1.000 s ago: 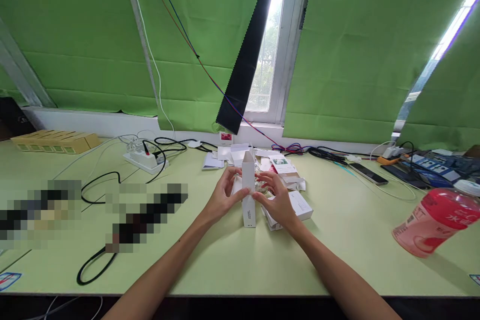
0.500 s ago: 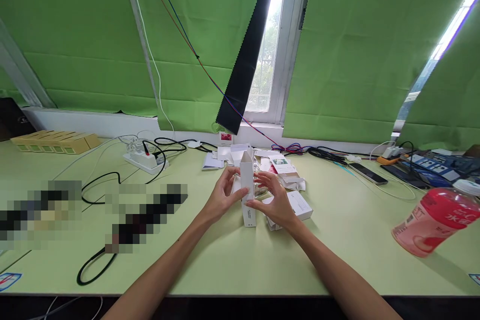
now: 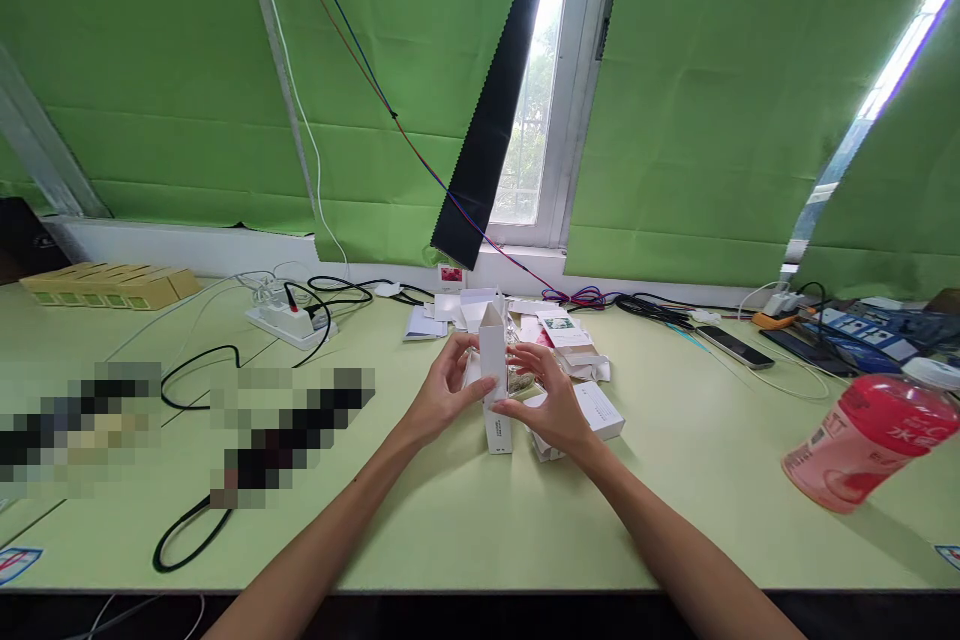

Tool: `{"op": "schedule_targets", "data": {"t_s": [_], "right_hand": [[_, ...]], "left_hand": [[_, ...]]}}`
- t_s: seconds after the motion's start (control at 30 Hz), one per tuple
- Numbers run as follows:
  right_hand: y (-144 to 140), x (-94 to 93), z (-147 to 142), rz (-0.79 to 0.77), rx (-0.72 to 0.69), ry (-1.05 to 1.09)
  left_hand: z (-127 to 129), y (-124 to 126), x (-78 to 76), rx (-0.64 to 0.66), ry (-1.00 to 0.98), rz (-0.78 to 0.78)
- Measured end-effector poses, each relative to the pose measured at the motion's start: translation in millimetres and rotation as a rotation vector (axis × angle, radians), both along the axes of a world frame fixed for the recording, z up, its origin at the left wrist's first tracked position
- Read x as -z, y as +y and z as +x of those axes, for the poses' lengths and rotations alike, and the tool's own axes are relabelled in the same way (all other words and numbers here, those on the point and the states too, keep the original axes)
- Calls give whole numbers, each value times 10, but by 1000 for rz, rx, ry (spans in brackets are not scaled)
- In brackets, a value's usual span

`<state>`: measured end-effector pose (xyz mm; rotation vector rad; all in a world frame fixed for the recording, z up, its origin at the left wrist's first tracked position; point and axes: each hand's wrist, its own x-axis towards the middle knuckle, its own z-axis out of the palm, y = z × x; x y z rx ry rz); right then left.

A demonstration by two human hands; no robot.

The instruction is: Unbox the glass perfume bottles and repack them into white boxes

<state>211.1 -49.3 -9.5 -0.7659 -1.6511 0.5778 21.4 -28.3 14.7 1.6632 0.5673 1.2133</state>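
Observation:
A narrow white cardboard box (image 3: pixel 495 425) stands upright on the table, its top flap raised. My left hand (image 3: pixel 448 388) grips its left side, the thumb lying across the near face. From the right, my right hand (image 3: pixel 551 400) holds the same box between thumb and fingers. Some of the fingertips are hidden behind it. Close beside my right hand lies a flat white box (image 3: pixel 600 412), partly covered by that hand. Behind both hands spreads a pile of opened white cartons and paper (image 3: pixel 574 345).
A pink-labelled bottle (image 3: pixel 862 440) stands at the right, with a phone (image 3: pixel 733 346) farther back. On the left are a white power strip (image 3: pixel 289 322), black cables and a row of yellow boxes (image 3: pixel 112 286). Pixelated patches hide things at the left.

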Motion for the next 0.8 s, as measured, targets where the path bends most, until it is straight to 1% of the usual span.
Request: {"op": "schedule_targets", "data": {"t_s": [0.27,0.5,0.8], "right_hand": [[9,17,-5,12,6,-7],[28,52,-1,24,-13,-1],[19,32,0,25,7,-24]], "left_hand": [[3,5,9,-1,-13,2],[23,-24,-10,-26,-13,-3],[33,-31,-14,-47,-3,-9]]}}
